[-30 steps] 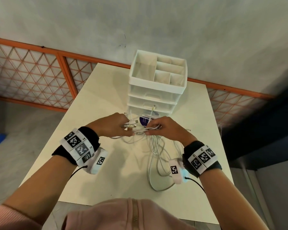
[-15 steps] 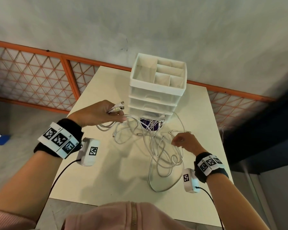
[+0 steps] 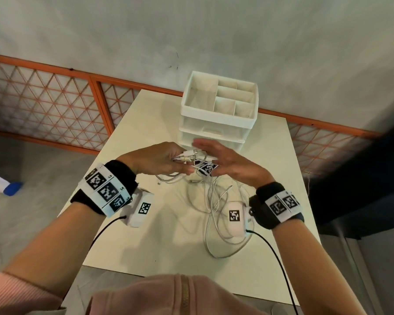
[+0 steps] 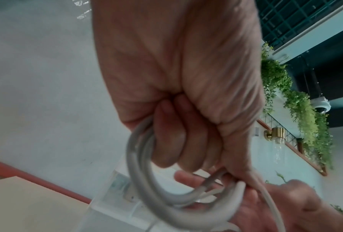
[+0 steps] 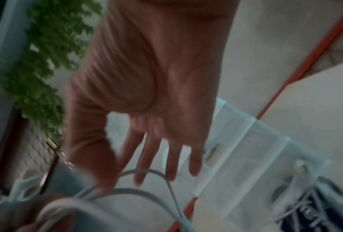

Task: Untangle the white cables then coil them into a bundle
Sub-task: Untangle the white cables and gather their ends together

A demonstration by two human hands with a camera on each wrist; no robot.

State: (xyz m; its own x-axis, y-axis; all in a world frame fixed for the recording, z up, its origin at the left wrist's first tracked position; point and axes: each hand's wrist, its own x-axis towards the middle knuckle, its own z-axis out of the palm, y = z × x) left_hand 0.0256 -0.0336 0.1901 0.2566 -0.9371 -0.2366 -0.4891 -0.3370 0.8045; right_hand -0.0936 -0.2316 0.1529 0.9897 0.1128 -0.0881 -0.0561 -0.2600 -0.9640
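Several white cables (image 3: 216,201) lie tangled on the cream table (image 3: 168,235), loops trailing toward the near right. My left hand (image 3: 159,160) grips a bunch of cable loops and plug ends (image 3: 189,155) above the table; in the left wrist view its fingers (image 4: 178,138) curl round grey-white loops (image 4: 146,188). My right hand (image 3: 225,160) is right beside it with fingers (image 5: 156,157) straight and spread, and a cable loop (image 5: 166,180) passes in front of them. A dark blue printed packet (image 3: 206,169) lies under the hands among the cables.
A white drawer organiser (image 3: 218,110) with open top compartments stands at the table's far side, just beyond the hands. An orange-framed mesh railing (image 3: 55,105) runs behind the table. A blue and white object (image 3: 7,187) lies on the floor at left.
My left hand has come back right and down with the cable bunch. My right hand has risen from the right side of the tangle to meet it, fingers now spread.
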